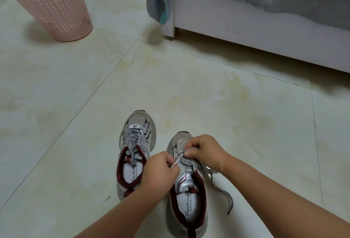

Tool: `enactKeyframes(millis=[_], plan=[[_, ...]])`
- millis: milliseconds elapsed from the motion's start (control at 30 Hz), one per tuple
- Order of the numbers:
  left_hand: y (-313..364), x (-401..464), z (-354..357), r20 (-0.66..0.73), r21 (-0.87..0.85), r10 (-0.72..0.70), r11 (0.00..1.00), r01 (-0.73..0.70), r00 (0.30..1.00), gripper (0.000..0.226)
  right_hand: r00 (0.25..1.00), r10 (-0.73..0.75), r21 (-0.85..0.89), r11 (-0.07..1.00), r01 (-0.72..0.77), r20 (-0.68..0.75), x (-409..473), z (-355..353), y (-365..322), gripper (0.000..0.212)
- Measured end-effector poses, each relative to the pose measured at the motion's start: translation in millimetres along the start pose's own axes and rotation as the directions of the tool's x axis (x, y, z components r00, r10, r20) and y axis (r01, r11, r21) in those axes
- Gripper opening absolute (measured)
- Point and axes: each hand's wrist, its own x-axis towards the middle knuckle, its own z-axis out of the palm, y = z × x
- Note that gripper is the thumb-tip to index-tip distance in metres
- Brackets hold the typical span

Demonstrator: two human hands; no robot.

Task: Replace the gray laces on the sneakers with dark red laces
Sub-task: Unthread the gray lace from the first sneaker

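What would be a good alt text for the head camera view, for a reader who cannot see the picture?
Seen from above, a person's left hand and right hand pinch the gray lace of the right sneaker on a pale tiled floor. The left sneaker beside it is laced in gray. A pink basket and a gray furniture base stand behind.

Insole of the left sneaker (130, 174): script "Fashion" above "Sports". Insole of the right sneaker (189, 217): the same wording. Its tongue label (186, 182) bears upside-down lettering (only partly legible).
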Motion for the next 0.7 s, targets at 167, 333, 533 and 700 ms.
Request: enactKeyframes(millis=[167,333,533,700], plan=[[0.4,-0.5,0.1,0.011,-0.012,0.000,1.000,0.000,1.000,0.019,0.962,0.111,0.301,0.953,-0.033,-0.248,-1.4,-4.5,-3.9,0.026],[0.3,0.3,-1.2,0.001,0.022,-0.002,1.000,0.002,1.000,0.020,0.843,0.385,0.775,0.629,0.059,-0.376,6.2,-59.8,-3.1,0.027],[4.2,-1.9,4.8,0.025,0.066,0.031,0.997,-0.033,0.999,0.015,0.797,0.404,0.662,0.750,-0.007,-0.449,2.2,-68.1,-1.6,0.025],[0.9,-1.9,4.1,0.023,0.057,0.020,0.998,-0.022,1.000,0.018,0.992,-0.007,-0.284,0.958,-0.029,-0.123,-7.1,-24.9,-9.7,0.023]])
